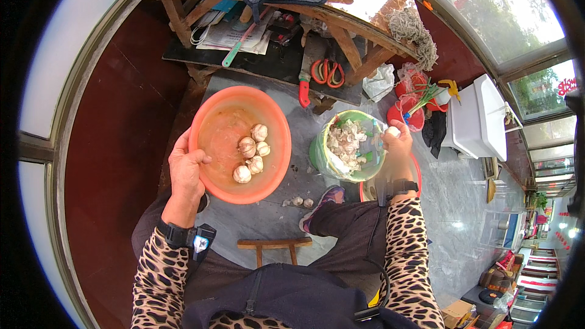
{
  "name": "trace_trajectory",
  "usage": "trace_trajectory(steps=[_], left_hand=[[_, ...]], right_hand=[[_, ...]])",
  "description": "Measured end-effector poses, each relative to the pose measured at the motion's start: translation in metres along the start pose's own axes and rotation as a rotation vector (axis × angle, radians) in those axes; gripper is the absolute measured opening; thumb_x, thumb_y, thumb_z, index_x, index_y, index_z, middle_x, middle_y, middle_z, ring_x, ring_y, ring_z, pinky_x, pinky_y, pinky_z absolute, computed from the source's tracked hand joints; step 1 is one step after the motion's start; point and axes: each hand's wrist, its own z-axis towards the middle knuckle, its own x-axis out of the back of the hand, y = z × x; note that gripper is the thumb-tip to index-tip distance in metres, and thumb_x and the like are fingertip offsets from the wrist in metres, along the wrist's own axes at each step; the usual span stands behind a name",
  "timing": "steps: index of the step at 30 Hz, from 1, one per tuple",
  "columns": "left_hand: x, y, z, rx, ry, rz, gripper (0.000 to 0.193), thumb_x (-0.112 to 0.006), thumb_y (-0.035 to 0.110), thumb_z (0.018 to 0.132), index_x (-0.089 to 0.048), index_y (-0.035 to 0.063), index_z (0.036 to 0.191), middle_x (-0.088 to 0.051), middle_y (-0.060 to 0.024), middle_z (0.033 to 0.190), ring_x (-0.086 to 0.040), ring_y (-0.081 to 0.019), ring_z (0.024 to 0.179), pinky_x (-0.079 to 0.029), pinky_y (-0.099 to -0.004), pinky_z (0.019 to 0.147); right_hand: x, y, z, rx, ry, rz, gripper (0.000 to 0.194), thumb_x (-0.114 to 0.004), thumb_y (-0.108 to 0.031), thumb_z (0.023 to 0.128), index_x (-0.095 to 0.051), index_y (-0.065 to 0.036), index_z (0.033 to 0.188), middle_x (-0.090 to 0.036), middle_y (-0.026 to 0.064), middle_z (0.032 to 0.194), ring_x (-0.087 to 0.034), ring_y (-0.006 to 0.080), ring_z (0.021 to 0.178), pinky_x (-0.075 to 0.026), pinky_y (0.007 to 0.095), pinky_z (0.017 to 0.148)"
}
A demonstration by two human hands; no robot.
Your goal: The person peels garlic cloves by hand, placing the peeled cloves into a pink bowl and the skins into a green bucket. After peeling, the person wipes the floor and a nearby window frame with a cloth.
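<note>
My left hand (186, 164) grips the left rim of an orange plastic basin (219, 146), its thumb hooked over the edge. Several garlic bulbs (247, 147) lie together in the right half of the basin. Over on the right, my right hand (398, 143) pinches a whitish piece of garlic (391, 132) beside the rim of a green bucket (315, 154). A clear bag lines that bucket, and papery garlic skins (345, 143) fill much of it. Under my right wrist is a red-rimmed container (417, 169), mostly covered by the hand and arm.
Garlic bits (298, 201) lie on the grey floor near my shoe (332, 195). A wooden stool (274, 243) shows between my legs. On the low shelf ahead are a red-handled knife (304, 91) and scissors (327, 73). A white sink (484, 118) stands at right.
</note>
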Motion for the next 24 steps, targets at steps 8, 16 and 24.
trace_trajectory(steps=[8, 16, 24], left_hand=[[-0.0012, -0.0008, 0.0000, -0.009, 0.015, 0.010, 0.065, -0.045, -0.018, 0.060, -0.055, -0.0026, 0.122, -0.060, -0.0107, 0.117, -0.060, -0.0200, 0.103, -0.053, -0.0262, 0.075], [-0.0017, 0.0003, -0.0005, -0.004, 0.018, 0.023, 0.064, -0.045, -0.018, 0.061, -0.055, -0.0027, 0.122, -0.061, -0.0107, 0.117, -0.060, -0.0197, 0.102, -0.053, -0.0261, 0.075], [0.0008, -0.0024, 0.0020, -0.001, 0.012, 0.012, 0.064, -0.046, -0.018, 0.061, -0.056, -0.0020, 0.122, -0.060, -0.0103, 0.117, -0.060, -0.0195, 0.102, -0.053, -0.0261, 0.075]], right_hand=[[0.0009, -0.0064, -0.0007, -0.137, -0.210, 0.273, 0.040, -0.066, 0.002, 0.077, -0.053, -0.005, 0.114, -0.065, 0.0063, 0.087, -0.055, 0.0103, 0.062, -0.039, 0.0203, 0.052], [0.0009, -0.0097, 0.0000, -0.258, -0.116, 0.396, 0.031, -0.066, -0.006, 0.083, -0.053, -0.006, 0.112, -0.068, 0.0119, 0.091, -0.057, 0.0109, 0.060, -0.039, 0.0212, 0.047], [0.0074, -0.0063, 0.0015, -0.292, -0.240, 0.418, 0.040, -0.062, -0.001, 0.083, -0.049, -0.009, 0.120, -0.066, 0.0181, 0.099, -0.062, 0.0183, 0.070, -0.046, 0.0286, 0.055]])
